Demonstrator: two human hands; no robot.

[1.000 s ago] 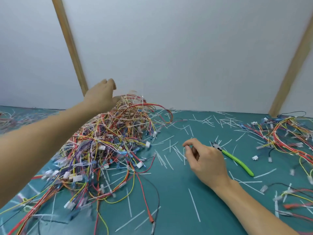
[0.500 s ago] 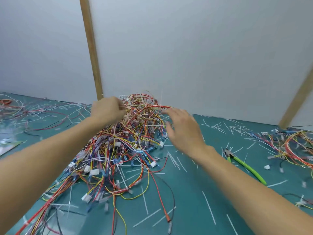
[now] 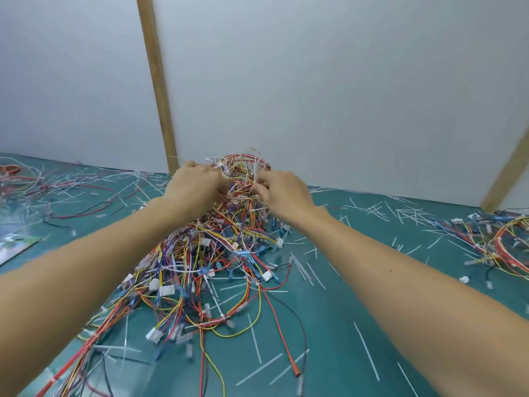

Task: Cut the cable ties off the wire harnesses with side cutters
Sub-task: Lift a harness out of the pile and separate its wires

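A big tangled pile of wire harnesses [image 3: 206,262], red, yellow, blue and orange with white connectors and white cable ties, lies on the green mat [image 3: 337,325]. Both hands reach to the far top of the pile. My left hand [image 3: 194,187] grips a bunch of wires there with curled fingers. My right hand [image 3: 283,190] pinches wires just to the right of it. The side cutters are hidden from view, under or behind my right forearm.
Cut white tie strips [image 3: 312,270] litter the mat. A second heap of harnesses [image 3: 503,245] lies at the right edge. Loose wires [image 3: 71,196] spread at the far left. A white wall with wooden posts [image 3: 157,81] stands right behind the pile.
My right hand has left the mat near the green-handled cutters and moved up to the top of the pile. My left hand has closed on the wires. The view has swung left.
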